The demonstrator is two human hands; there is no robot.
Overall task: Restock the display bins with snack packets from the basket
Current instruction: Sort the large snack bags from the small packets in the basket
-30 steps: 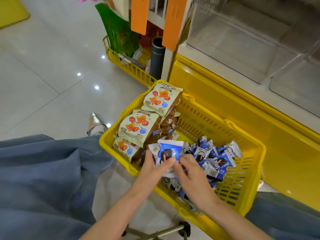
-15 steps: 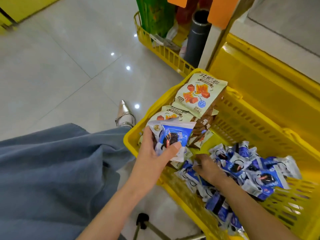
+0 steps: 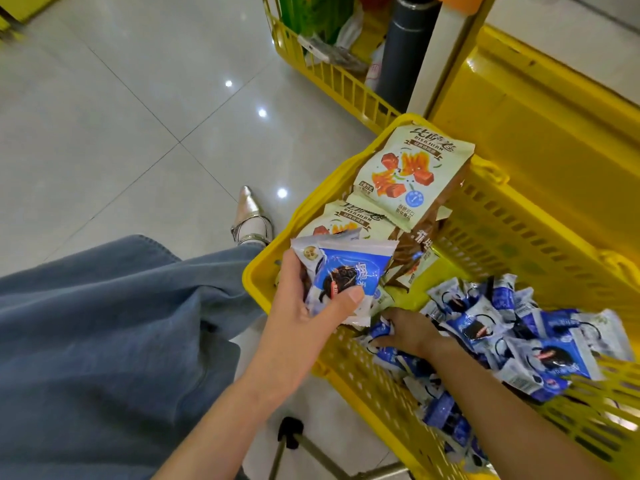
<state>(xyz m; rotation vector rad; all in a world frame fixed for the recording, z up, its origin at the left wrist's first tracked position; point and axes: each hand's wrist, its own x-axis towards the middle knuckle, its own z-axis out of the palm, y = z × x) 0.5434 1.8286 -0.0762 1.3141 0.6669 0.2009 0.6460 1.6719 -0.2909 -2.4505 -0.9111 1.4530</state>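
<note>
Head view, middle: left hand (image 3: 298, 306) grips blue packets (image 3: 346, 271) over the yellow basket (image 3: 258, 271); lower right, right hand (image 3: 412, 332) pinches one more packet (image 3: 381, 331) there. Gathering step, I think; next, carry them up to the bins

Right grip (image 3: 408, 332) split off from left grip (image 3: 298, 317), dropped into loose packet pile (image 3: 519, 327) in basket (image 3: 256, 275), fingertips buried. Left grip now alone holding packet stack (image 3: 346, 271), shifted toward basket's near-left corner. View tilted down, display bins out of frame.
</note>
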